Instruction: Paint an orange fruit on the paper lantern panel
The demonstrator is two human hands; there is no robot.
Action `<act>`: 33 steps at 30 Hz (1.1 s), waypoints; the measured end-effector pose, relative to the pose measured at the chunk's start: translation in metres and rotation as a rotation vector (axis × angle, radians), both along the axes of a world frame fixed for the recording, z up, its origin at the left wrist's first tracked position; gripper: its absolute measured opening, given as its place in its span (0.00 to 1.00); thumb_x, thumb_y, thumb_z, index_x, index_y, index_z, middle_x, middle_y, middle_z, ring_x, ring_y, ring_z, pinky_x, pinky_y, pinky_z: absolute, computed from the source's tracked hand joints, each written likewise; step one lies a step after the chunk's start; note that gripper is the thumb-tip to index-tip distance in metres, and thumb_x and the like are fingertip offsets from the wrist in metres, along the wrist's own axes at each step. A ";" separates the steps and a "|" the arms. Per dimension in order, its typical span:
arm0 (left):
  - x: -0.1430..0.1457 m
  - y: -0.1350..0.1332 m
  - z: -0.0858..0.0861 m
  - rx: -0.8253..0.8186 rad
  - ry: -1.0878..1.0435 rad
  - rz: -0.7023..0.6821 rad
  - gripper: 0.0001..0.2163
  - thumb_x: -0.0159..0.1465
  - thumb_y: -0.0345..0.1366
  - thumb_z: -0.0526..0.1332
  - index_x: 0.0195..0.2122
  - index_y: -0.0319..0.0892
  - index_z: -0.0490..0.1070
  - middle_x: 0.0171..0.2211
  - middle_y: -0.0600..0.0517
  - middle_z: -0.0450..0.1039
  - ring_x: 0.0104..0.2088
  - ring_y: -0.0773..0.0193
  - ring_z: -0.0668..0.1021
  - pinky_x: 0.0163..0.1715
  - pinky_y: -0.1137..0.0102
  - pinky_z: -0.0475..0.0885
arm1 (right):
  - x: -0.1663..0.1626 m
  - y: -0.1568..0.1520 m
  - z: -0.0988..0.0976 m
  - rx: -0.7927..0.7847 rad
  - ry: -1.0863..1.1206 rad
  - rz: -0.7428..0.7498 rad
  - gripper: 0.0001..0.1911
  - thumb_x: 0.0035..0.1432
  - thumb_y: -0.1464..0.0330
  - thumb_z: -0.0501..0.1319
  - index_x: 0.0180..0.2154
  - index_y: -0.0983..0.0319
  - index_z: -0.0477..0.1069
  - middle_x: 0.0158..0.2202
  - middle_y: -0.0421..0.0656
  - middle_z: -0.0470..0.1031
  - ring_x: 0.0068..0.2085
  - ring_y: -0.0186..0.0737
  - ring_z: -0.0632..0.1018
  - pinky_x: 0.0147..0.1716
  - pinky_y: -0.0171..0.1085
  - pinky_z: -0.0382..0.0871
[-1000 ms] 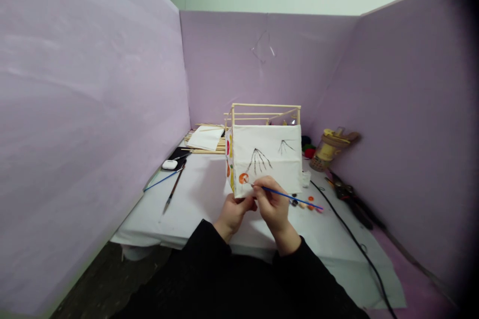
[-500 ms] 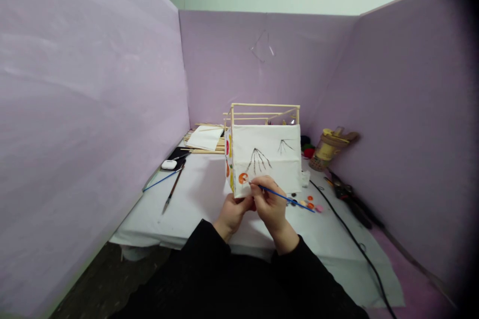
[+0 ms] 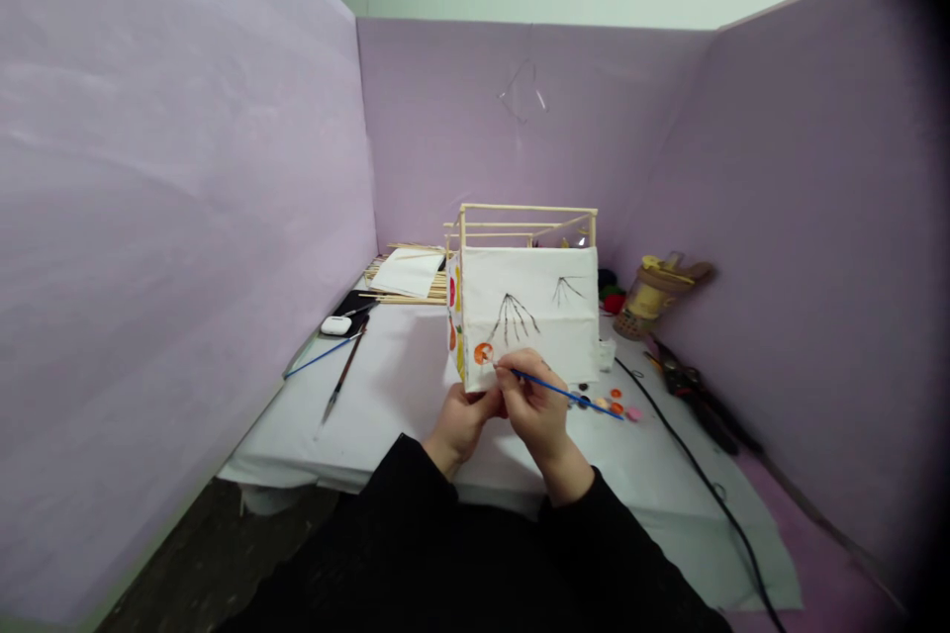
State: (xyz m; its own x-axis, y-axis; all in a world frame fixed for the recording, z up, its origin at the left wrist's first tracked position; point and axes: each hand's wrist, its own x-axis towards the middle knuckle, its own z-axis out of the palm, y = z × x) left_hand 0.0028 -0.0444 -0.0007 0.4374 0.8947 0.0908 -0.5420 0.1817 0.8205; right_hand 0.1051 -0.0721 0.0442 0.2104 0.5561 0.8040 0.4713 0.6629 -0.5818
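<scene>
While right hand point(image 3: 538, 406) paints, brush point(image 3: 568, 394) tip hides vs lantern point(image 3: 530, 316)

Lantern frame point(image 3: 528, 312) mid-table point(image 3: 386, 435); sticks point(image 3: 405, 292) behind-left; jar point(image 3: 649, 297) right; two brushes point(image 3: 337, 366) left.

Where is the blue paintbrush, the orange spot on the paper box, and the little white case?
blue paintbrush point(image 3: 579, 400), head view, middle of its thin handle.
orange spot point(image 3: 482, 353), head view, centre of the painted circle on the paper box point(image 3: 553, 341).
little white case point(image 3: 336, 325), head view, its rounded top.
</scene>
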 end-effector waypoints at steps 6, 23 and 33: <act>0.000 0.000 0.001 -0.002 0.014 0.008 0.15 0.52 0.41 0.70 0.36 0.36 0.78 0.25 0.50 0.76 0.26 0.64 0.75 0.35 0.67 0.71 | -0.001 0.000 0.002 0.006 -0.015 0.014 0.05 0.56 0.74 0.58 0.34 0.59 0.70 0.29 0.40 0.71 0.32 0.37 0.73 0.33 0.38 0.68; 0.000 0.002 -0.002 0.011 -0.005 -0.002 0.15 0.52 0.40 0.70 0.37 0.35 0.78 0.26 0.50 0.77 0.27 0.65 0.75 0.34 0.67 0.71 | -0.001 0.000 0.001 0.003 0.014 -0.009 0.05 0.57 0.74 0.58 0.34 0.59 0.70 0.29 0.40 0.71 0.31 0.36 0.73 0.32 0.37 0.68; -0.001 0.002 -0.003 0.012 -0.007 0.006 0.14 0.52 0.39 0.70 0.36 0.36 0.78 0.27 0.50 0.77 0.27 0.66 0.75 0.36 0.67 0.71 | 0.000 0.000 0.002 -0.018 -0.008 0.048 0.06 0.57 0.74 0.58 0.36 0.58 0.71 0.30 0.41 0.72 0.33 0.37 0.74 0.33 0.38 0.69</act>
